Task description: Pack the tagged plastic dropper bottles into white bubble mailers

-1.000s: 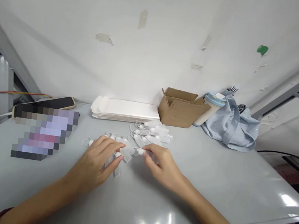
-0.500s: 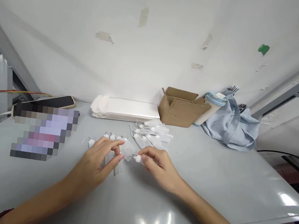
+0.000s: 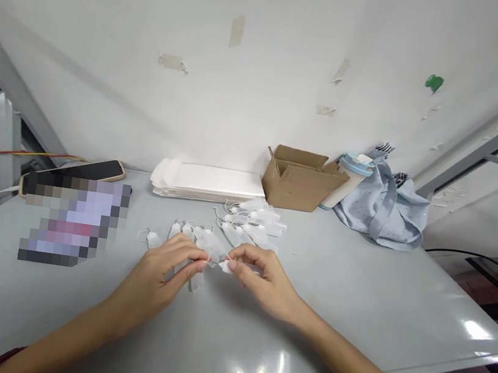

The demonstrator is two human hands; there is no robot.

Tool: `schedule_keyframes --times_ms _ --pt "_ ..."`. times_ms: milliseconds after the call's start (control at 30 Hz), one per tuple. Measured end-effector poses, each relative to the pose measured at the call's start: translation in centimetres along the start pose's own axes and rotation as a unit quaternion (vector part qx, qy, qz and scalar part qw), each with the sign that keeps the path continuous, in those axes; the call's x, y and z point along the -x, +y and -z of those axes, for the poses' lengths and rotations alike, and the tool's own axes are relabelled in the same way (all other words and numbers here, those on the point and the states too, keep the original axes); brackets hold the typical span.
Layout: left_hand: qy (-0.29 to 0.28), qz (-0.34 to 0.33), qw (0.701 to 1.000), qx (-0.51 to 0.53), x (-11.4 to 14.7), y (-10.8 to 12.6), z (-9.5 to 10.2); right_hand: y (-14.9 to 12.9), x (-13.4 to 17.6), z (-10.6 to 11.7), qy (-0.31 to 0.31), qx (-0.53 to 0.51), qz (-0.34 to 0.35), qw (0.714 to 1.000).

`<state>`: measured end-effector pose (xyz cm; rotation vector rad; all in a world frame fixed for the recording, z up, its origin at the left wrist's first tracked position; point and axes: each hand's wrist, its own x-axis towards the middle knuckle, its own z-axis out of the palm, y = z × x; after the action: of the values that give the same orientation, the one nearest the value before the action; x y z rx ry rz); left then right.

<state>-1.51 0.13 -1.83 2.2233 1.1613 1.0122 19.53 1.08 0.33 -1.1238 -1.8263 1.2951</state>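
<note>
Between my hands is a small translucent tag-like piece (image 3: 226,266) with a white end and a thin loop of cord. My right hand (image 3: 264,278) pinches it near its white end, and the fingers hide most of its body. On the other side, my left hand (image 3: 170,265) presses thumb and index finger together on the thin cord (image 3: 214,262). Similar corded pieces (image 3: 208,241) lie just beyond and partly beneath my left hand. One piece (image 3: 153,239) sits slightly apart to the left. Past my right hand lies a loose pile of the same pieces (image 3: 263,220).
Flat white boxes (image 3: 212,182) are stacked by the wall beside an open cardboard box (image 3: 297,187). A lidded cup (image 3: 346,185) and a light-blue cloth bag (image 3: 380,208) stand at right. To the left lie a dark phone-like device (image 3: 93,174) and a blurred-out item (image 3: 81,225).
My left thumb and index finger have closed on the cord, where before they were apart. My right hand has shifted slightly left with the piece.
</note>
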Motion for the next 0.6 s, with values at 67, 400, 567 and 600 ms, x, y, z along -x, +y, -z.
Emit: schedule_keyframes --times_ms 67,400,567,600 --pt "-0.011 0.032 0.999 0.026 0.05 0.29 0.03 -0.07 0.06 -0.18 -0.004 -0.009 -0.001 1.0" --pt "-0.036 0.077 0.994 0.068 0.17 0.71 0.1 0.13 0.07 0.01 -0.013 -0.017 -0.001 1.0" --pt "-0.04 0.071 0.995 0.065 0.18 0.94 0.12 0.24 0.12 -0.04 -0.019 -0.015 0.006 1.0" --pt "-0.039 0.067 0.995 0.065 0.18 0.97 0.1 0.24 0.13 -0.07 -0.021 -0.012 0.01 1.0"
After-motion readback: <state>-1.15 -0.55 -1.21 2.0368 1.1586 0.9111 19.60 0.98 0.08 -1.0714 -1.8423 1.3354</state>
